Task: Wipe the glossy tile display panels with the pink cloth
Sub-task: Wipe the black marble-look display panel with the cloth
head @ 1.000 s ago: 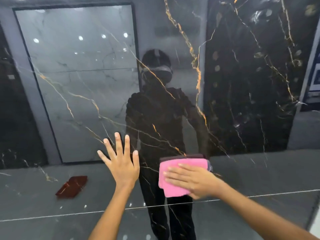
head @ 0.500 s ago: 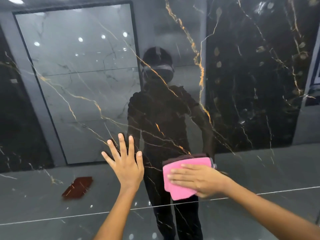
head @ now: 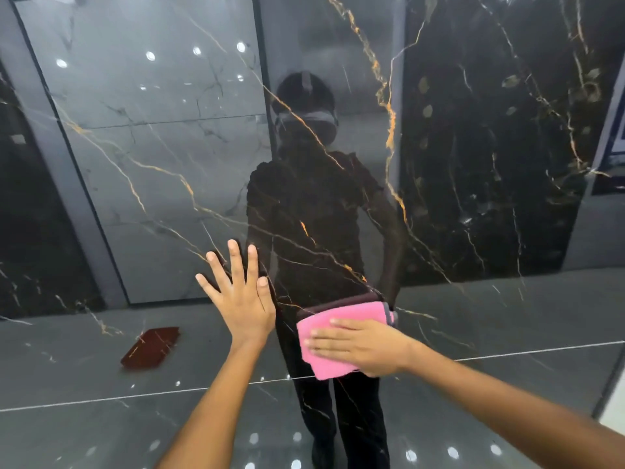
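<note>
The right hand (head: 363, 346) presses flat, straight fingers on the folded pink cloth (head: 333, 343) against the glossy black gold-veined tile panel (head: 473, 164); the left hand (head: 241, 299), fingers spread, apparently touches the panel.

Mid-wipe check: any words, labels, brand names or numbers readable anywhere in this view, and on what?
No text can be read.
Blue and white sign at the right edge: cut off by the frame and seen as a reflection, too blurred to read.
Pink cloth, glossy tile panel, red-brown object reflected at the lower left: no print shows.
</note>
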{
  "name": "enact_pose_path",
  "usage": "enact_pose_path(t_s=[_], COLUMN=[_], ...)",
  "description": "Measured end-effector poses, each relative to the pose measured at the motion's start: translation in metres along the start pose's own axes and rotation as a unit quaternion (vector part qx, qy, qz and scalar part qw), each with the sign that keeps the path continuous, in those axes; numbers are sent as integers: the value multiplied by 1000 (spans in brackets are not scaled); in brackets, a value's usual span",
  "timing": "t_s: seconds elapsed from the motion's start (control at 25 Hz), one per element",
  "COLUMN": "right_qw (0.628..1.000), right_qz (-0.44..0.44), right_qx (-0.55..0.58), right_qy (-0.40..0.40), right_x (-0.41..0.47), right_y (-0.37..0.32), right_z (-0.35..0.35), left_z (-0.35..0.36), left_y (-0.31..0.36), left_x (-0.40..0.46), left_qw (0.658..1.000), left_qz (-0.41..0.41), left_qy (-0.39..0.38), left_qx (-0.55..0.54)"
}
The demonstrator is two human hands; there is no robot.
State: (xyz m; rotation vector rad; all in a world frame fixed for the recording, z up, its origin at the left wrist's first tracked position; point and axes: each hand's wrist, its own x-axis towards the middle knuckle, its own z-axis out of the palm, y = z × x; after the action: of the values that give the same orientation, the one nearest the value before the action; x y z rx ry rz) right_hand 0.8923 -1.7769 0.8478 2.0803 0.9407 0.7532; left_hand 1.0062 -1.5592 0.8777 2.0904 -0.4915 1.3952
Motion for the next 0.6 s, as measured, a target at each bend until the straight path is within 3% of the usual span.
enact_pose_path(t_s=[0.04,0.12,0.2,0.24,0.28,0.32,0.4,0.48,0.52,0.6], right_qw=[999,970,868,824,815,845,951,990,992,962], right_qz=[15,179,401,472,496,471,290,142,126,237], right_qx=[9,19,38,41,24,13,6,13,8,46], right_qy=[43,165,292,310,298,252,107,-6,14,130], right_x=[-7,-17,-33,-41,-48,-55,-69,-88,-87,-56], right_y=[19,77,122,123,108,76,-3,-39,-33,2], right_z=[-5,-31,-53,-51,-38,-16,24,35,34,11], left_z=[-2,-6,-4,0,7,14,25,29,30,32], left_y=[0,2,1,0,-3,-6,-10,-12,-14,-15], left_x=[1,-10,-37,-52,-64,-70,-69,-68,-70,-77], left_qw=[1000,1000,998,998,998,998,999,998,998,998], left_qz=[0,6,25,33,38,38,39,53,57,60], left_qy=[-6,-21,-44,-52,-51,-41,-15,-2,4,24], left_qx=[2,-16,-34,-27,-13,0,16,26,25,21])
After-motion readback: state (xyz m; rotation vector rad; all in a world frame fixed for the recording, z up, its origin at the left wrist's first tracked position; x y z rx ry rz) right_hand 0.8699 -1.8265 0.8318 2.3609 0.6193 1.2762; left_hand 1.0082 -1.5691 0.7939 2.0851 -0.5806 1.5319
